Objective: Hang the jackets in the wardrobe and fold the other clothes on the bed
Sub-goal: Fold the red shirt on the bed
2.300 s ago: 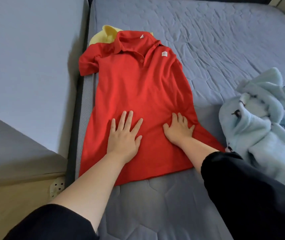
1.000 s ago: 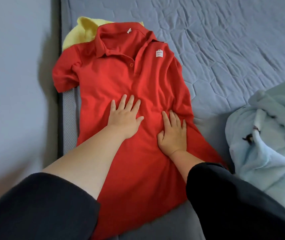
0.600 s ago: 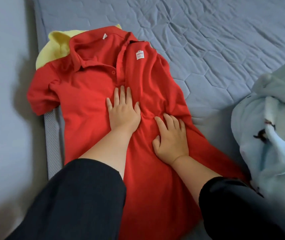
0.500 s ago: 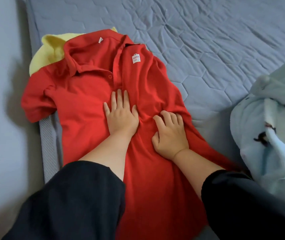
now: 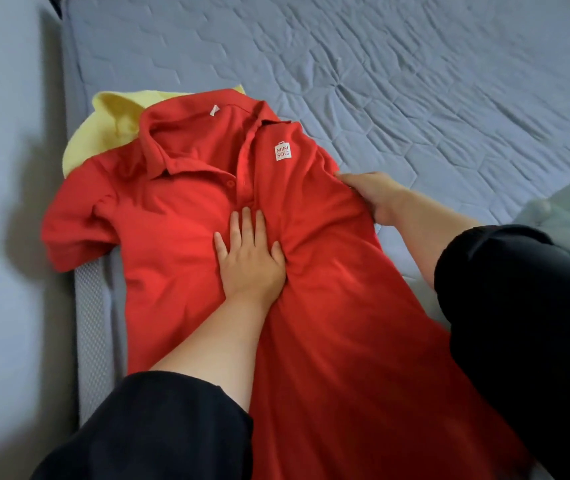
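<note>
A red polo shirt (image 5: 179, 237) lies face up along the left edge of the bed (image 5: 415, 81), collar away from me and a white chest label showing. My left hand (image 5: 247, 258) presses flat on the middle of its chest, fingers straight. My right hand (image 5: 373, 194) is at the shirt's right edge near the armpit; its fingers are tucked under the cloth and hidden. The left sleeve hangs over the bed's edge.
A yellow garment (image 5: 110, 126) pokes out from under the shirt's collar. A pale blue fleece garment (image 5: 567, 216) lies at the right border. A grey wall (image 5: 6, 202) runs close along the bed's left side.
My right hand has left the shirt's middle and gone out to its right edge near the armpit. My left hand stays pressed flat on the chest. The view shifted closer.
</note>
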{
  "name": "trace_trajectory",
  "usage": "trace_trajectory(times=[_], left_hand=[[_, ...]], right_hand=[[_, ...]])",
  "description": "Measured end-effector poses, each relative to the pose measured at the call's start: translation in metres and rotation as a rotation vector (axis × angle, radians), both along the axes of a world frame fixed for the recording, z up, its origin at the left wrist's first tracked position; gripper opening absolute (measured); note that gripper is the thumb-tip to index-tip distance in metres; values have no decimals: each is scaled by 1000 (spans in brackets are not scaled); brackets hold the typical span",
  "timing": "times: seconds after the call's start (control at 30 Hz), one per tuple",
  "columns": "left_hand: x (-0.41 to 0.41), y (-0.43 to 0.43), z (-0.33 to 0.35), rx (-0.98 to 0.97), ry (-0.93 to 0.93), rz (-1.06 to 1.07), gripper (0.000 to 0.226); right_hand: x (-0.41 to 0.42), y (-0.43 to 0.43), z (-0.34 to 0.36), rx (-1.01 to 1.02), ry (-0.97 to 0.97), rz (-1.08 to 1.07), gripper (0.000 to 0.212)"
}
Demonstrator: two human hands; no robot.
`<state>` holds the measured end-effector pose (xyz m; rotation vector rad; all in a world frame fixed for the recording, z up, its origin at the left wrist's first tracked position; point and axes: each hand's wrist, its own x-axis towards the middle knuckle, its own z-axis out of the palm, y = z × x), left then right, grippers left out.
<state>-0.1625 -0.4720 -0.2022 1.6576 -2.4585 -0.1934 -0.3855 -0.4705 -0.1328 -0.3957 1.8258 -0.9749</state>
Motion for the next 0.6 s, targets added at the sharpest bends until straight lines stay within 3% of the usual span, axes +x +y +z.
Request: trace_trajectory(times=[0.1,0.17,0.23,0.27,0.33,0.4,0.5,0.53,0.6], left_hand=[[1,0,1,4,3,0,64],[1,0,1,9,5,-1,64],[1,0,1,19,6,-1,64],[1,0,0,21,5,-2,64],[1,0,0,26,8,-4,64],[2,0,0,27,14,-6,64],[2,-1,-1,23,14,-6,64],[2,-1,-2,22,14,-5,64],[1,-2,-3,17,15,-5,64]], right_hand=[[9,-5,9,42,-43,101,20],[3,-11,15,65,265,98,9],[-12,-12,21,19,732,-69,6],[-18,-10,25,-40,873,-179,9],[-18,-5,27,-91,961,-277,10],[-8,-5,19,-43,768,-302,9],[-8,-7,16,-63,88,-471,11],[-14,-7,18,-97,-107,-510,15],[-26,-7,24,-77,-291,-510,35]])
